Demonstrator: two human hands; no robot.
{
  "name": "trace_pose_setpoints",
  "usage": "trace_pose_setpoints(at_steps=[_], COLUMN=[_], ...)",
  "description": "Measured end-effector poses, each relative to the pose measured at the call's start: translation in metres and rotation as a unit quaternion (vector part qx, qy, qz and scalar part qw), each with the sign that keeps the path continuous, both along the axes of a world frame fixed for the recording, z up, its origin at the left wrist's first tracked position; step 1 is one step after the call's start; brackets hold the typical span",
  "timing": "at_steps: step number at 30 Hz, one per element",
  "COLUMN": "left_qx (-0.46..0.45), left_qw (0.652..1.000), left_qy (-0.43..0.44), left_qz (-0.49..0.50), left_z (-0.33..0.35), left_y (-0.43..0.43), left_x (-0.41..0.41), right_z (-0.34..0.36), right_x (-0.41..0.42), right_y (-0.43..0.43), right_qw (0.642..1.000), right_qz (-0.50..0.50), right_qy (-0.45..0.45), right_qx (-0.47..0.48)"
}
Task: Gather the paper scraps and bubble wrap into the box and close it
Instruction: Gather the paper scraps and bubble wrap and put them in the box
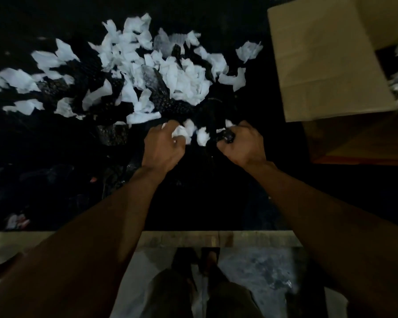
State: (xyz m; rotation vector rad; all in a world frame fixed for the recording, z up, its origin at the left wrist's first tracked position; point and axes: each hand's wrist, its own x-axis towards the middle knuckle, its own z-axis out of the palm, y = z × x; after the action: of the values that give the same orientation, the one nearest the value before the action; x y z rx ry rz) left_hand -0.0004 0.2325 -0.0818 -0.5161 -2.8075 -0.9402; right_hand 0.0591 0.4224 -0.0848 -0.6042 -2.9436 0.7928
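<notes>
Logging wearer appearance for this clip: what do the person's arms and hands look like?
Both forearms are bare, with no sleeves in view. The left hand and right hand wear no gloves; no watch or wristband shows. Dim light hides any rings.

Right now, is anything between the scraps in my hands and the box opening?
Only the open flap of the box lies between your left hand, right hand and the opening at far right; the scraps they grip likely go over it.
</notes>
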Motion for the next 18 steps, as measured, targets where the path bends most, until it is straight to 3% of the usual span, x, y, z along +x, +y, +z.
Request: trace_pose_setpoints(at_steps=[10, 18], left_qx=[0.038, 0.025], left_qw=[0.992, 0.980], left_qy=[0.116, 0.187], left_qz=[0.029, -0.056], left_z=[0.128, 0.229], left_y=[-0.005, 0.006], left_x=[-0.016, -0.019], right_z=[0.112, 0.234], right_x=[0.007, 0.024], right_y=[-0.036, -0.010], right_qw=[0.985, 0.946], right_qz=[-0.056, -0.058], right_qy=[0.158, 0.313], right_qx=[-0.039, -0.056])
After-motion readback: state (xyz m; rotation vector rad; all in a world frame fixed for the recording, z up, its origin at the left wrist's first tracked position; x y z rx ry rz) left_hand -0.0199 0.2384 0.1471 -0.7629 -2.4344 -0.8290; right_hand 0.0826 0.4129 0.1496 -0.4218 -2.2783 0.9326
